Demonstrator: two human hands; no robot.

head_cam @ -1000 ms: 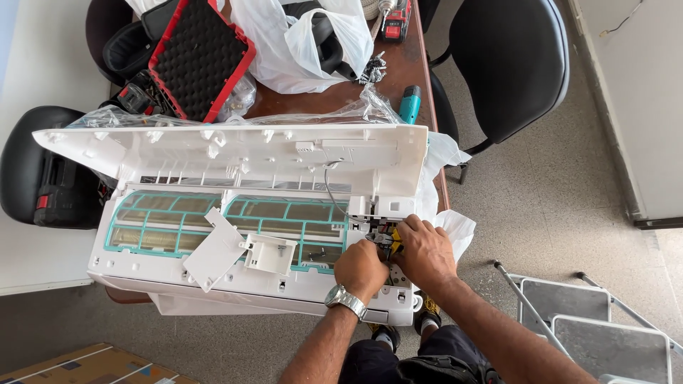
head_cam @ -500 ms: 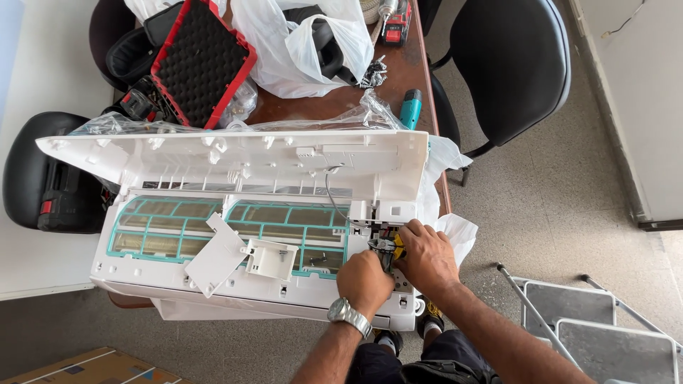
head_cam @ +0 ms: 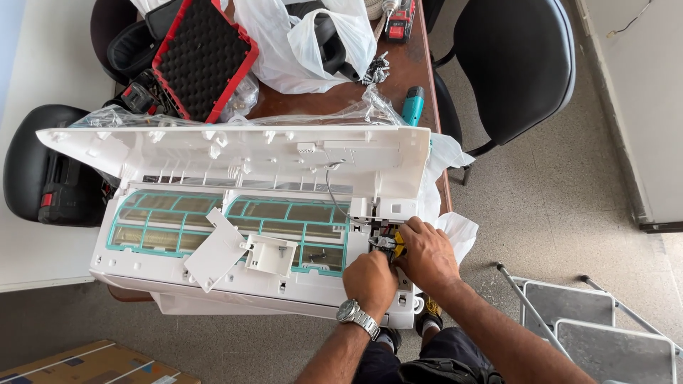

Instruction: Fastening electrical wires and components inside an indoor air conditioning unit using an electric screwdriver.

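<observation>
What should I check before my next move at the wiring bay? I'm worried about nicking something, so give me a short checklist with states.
1. Right hand grips the yellow-handled pliers: ok.
2. Left hand steadies beside the pliers: ok.
3. Front cover of the air conditioner unit stays raised: ok.
4. Thin cable clear of the plier tips: cannot tell.
5. Loose white panel lies on the green filter, not secured: not ok.
</observation>
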